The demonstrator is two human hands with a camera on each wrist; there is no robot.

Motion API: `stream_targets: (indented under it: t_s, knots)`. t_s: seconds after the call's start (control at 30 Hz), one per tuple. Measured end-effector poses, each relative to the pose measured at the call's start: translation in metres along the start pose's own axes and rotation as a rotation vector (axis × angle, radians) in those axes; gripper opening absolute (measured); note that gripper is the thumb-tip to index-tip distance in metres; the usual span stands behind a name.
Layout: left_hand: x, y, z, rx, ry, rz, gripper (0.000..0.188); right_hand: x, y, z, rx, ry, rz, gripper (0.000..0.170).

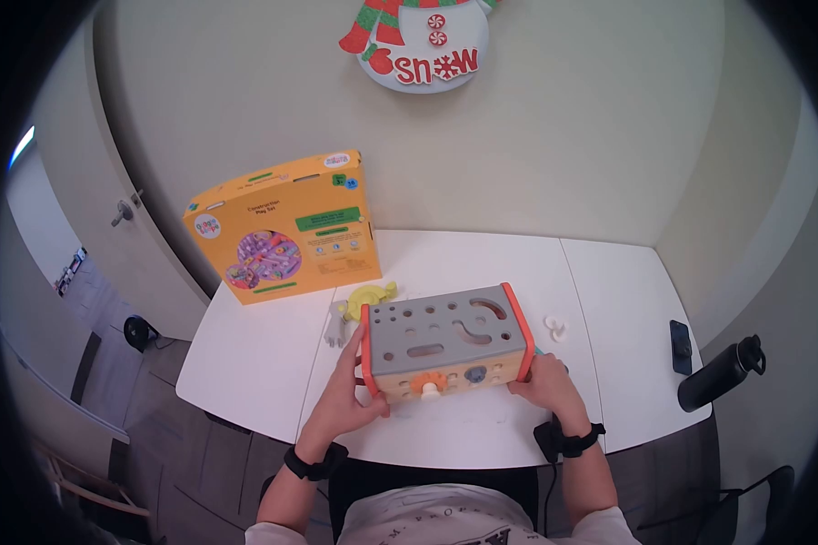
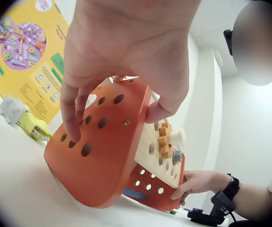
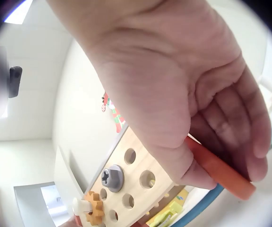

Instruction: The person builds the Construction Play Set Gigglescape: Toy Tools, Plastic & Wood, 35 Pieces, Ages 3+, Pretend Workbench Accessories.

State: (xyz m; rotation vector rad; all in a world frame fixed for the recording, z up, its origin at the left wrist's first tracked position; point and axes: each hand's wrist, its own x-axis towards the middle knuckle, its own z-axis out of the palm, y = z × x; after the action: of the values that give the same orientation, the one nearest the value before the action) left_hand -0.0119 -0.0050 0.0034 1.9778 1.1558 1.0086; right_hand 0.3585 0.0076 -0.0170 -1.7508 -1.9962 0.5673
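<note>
Your left hand (image 1: 344, 400) grips the left end panel (image 2: 110, 165) of the toy box (image 1: 441, 332), fingers part-spread; your right hand (image 1: 550, 381) pinches the right end panel (image 3: 223, 171). The box lies between them, long axis side to side, neither hand nearer. The left wrist view shows the left panel's holes (image 2: 103, 123), which the head view hides.

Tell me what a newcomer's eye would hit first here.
Probably the toy bench, gray-topped with red ends, near the middle of the white table, with the left hand and right hand gripping opposite ends. Next, likely the big yellow box standing behind it to the left, then the snowman sign on the wall above.
</note>
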Motion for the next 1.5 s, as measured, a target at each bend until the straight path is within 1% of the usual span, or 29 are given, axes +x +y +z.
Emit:
stream_targets:
  t_s: [0.1,0.2,0.27,0.3,0.4,0.53,0.7,0.8,0.83,0.9,1.0,1.1,1.2,1.3,1.4,1.5]
  knots:
    - [0.001,-0.002,-0.003,-0.009,0.025,-0.012,0.11,-0.007,-0.015,-0.017,-0.032,0.025,0.069,0.023]
    - [0.004,0.007,-0.007,-0.084,0.044,-0.07,0.099,-0.016,-0.038,-0.029,-0.031,0.161,0.035,0.023]
    - [0.004,0.013,-0.007,-0.049,0.086,-0.04,0.093,-0.02,-0.05,-0.033,-0.023,0.198,0.037,0.023]
    - [0.004,0.015,-0.007,-0.031,0.108,-0.024,0.09,-0.021,-0.052,-0.034,-0.018,0.218,0.038,0.023]
    - [0.007,0.017,-0.006,-0.054,0.134,-0.061,0.082,-0.02,-0.053,-0.033,-0.026,0.314,-0.003,0.025]
    - [0.009,0.008,-0.009,-0.015,0.117,-0.131,0.078,-0.022,-0.055,-0.038,0.027,0.279,-0.022,0.027]
    - [0.011,0.02,-0.01,-0.017,0.117,-0.18,0.072,-0.024,-0.058,-0.042,0.037,0.239,-0.018,0.027]
    - [0.012,0.02,-0.011,-0.005,0.113,-0.22,0.072,-0.021,-0.044,-0.031,0.056,0.246,-0.061,0.021]
    - [0.012,0.017,-0.011,0.002,0.112,-0.208,0.073,-0.022,-0.045,-0.032,0.056,0.205,-0.066,0.02]
    - [0.013,0.01,-0.012,0.017,0.112,-0.184,0.076,-0.023,-0.046,-0.034,0.055,0.123,-0.075,0.025]
    - [0.013,0.008,-0.013,0.028,0.108,-0.181,0.076,-0.017,-0.03,-0.03,0.221,0.013,-0.133,0.036]
    - [0.015,0.005,-0.013,0.023,0.118,-0.174,0.075,-0.01,-0.014,-0.022,0.343,-0.018,-0.241,0.044]
    - [0.019,0.002,-0.015,0.019,0.12,-0.195,0.074,-0.007,-0.016,-0.019,0.378,0.03,-0.295,0.05]
    - [0.024,-0.001,-0.015,0.01,0.138,-0.209,0.07,-0.002,-0.019,-0.007,0.284,0.188,-0.276,0.051]
    - [0.029,0.003,-0.021,0.003,0.105,-0.323,0.068,0.001,-0.023,-0.003,0.381,0.191,-0.198,0.046]
    - [0.03,-0.026,-0.017,-0.027,0.107,-0.278,0.069,-0.007,-0.048,-0.019,0.441,0.185,-0.08,0.042]
